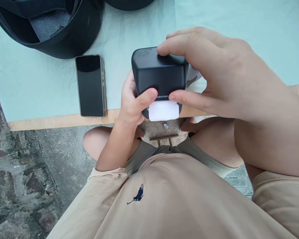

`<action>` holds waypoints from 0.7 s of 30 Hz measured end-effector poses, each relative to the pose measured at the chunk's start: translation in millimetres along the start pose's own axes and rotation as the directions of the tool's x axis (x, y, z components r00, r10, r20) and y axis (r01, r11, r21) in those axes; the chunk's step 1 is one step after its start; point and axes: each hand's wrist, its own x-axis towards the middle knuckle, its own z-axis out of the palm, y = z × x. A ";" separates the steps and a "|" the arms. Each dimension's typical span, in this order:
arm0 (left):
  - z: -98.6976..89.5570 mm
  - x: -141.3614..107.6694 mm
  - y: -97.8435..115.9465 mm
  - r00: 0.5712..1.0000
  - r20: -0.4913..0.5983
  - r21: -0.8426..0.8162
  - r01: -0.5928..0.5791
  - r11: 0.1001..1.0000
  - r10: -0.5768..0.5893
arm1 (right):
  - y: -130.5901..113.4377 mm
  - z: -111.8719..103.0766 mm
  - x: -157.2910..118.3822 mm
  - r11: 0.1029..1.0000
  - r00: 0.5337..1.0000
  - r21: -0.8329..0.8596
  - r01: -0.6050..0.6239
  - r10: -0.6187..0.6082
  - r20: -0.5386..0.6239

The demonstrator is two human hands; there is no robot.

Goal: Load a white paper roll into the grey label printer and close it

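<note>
Black device (161,78), held by left fingers (146,98) and right fingers (180,97), overlaps the wooden table edge (62,121), pale cloth (254,20) spreading beyond.

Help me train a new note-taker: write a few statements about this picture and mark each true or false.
1. The left hand touches the black device. True.
2. The right hand is clear of the black device. False: it touches it too.
3. A white strip shows at the black device's near side. True.
4. The phone lies right of the black device. False: it lies to the left.
5. The black case at upper left stands open. True.
</note>
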 end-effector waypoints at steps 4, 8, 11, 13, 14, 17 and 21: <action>4.4 -3.9 9.9 0.999 -0.022 0.102 0.051 0.993 -0.049 | -1.4 2.9 -1.5 1.000 1.000 -0.022 -0.010 0.010 0.003; 8.5 -5.6 16.2 0.997 -0.033 0.133 0.078 0.988 -0.074 | 0.3 2.2 -1.2 1.000 1.000 -0.027 -0.009 0.009 0.014; 11.6 -5.0 15.9 0.997 -0.021 0.034 0.073 0.997 -0.072 | 3.6 0.5 0.5 1.000 1.000 0.012 0.005 -0.005 -0.010; 12.1 -3.4 14.0 0.996 0.000 -0.073 0.092 0.993 -0.092 | 5.6 0.1 1.8 0.999 0.999 0.033 0.008 -0.007 -0.033; 11.6 -2.4 12.6 0.994 0.005 -0.116 0.106 0.988 -0.106 | 6.3 0.1 2.3 0.999 0.999 0.036 0.007 -0.005 -0.042; 6.9 0.2 7.8 0.994 -0.033 -0.132 0.102 0.986 -0.107 | 6.8 0.4 3.1 1.000 0.998 0.015 0.019 -0.018 -0.053; 1.4 1.5 3.2 0.984 -0.153 -0.053 0.084 0.995 -0.091 | 5.4 0.6 3.1 0.999 0.996 -0.007 0.054 -0.054 -0.069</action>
